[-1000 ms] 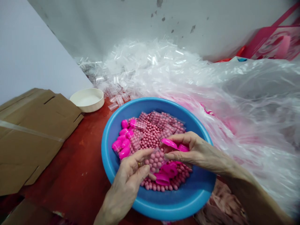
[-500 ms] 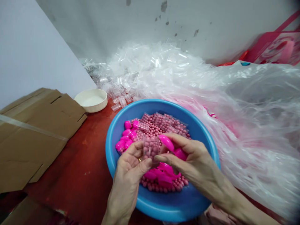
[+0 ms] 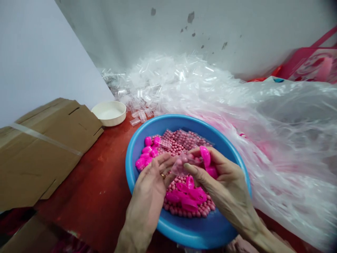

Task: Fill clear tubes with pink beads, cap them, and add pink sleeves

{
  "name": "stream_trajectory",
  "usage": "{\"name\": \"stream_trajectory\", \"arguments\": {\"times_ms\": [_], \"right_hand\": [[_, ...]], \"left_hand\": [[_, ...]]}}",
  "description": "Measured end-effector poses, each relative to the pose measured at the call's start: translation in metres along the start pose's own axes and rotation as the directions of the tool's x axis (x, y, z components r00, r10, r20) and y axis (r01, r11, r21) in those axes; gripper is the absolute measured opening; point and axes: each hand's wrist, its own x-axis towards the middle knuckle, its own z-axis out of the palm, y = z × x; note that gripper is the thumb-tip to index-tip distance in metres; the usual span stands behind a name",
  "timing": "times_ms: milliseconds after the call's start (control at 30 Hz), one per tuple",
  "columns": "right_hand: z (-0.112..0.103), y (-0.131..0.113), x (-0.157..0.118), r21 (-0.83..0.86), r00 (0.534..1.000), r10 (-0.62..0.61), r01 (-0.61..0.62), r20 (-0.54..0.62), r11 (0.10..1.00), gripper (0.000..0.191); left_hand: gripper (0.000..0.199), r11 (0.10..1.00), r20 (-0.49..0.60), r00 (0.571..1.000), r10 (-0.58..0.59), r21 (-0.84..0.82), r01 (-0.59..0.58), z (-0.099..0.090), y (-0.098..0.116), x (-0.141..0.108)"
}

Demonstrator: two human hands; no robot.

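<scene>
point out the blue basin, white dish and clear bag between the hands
Blue plastic basin (image 3: 168, 122), head view, on its far rim.
White round dish (image 3: 109, 123), head view, on its outer wall.
Clear plastic bag (image 3: 179, 169), head view, on the part showing.

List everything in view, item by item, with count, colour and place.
round plastic basin: one, blue, on the tabletop
round beads: many, pink, loose in the basin
sealed plastic bags of beads: several, clear, in the basin
plastic capsule pieces: many, hot pink, in the basin
small plastic sleeves: many, clear, heaped against the wall
plastic sheeting: one mass, translucent, right of the basin
round dish: one, cream, behind the basin
flattened cardboard box: one, brown, left on the tabletop
painted tabletop: one, red, under the basin
printed bag: one, pink, far right
stained wall: one, grey, behind everything
left hand: one, ringed, at a clear bag
right hand: one, holding that bag and a capsule piece
</scene>
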Motion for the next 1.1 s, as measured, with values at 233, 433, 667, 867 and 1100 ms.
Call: {"name": "stream_trajectory", "arguments": {"times_ms": [233, 433, 667, 867, 1100], "right_hand": [[0.007, 0.008, -0.005, -0.06, 0.992, 0.044, -0.037, 0.117, 0.997, 0.01], [0.012, 0.005, -0.008, -0.152, 0.986, -0.091, 0.112, 0.14, 0.982, 0.005], [0.007, 0.009, -0.006, -0.024, 0.981, 0.078, -0.075, 0.176, 0.997, 0.009], [0.0, 0.005, 0.002, -0.025, 0.984, 0.03, -0.026, 0.178, 0.999, 0.01], [-0.018, -0.008, 0.008, -0.189, 0.948, -0.196, 0.247, 0.253, 0.951, 0.023]], "left_hand": [[0.05, 0.921, -0.137, 0.956, -0.26, -0.333, 0.203, 0.013, 0.002, 0.013], [0.048, 0.901, -0.127, 0.955, -0.27, -0.383, 0.204, 0.018, 0.002, 0.014], [0.052, 0.916, -0.125, 0.961, -0.247, -0.354, 0.189, 0.018, 0.001, 0.01], [0.017, 0.988, -0.005, 1.0, 0.002, -0.154, -0.003, 0.005, -0.006, -0.008], [0.016, 0.999, -0.007, 1.0, 0.026, -0.027, -0.027, -0.002, -0.008, -0.008]]}}
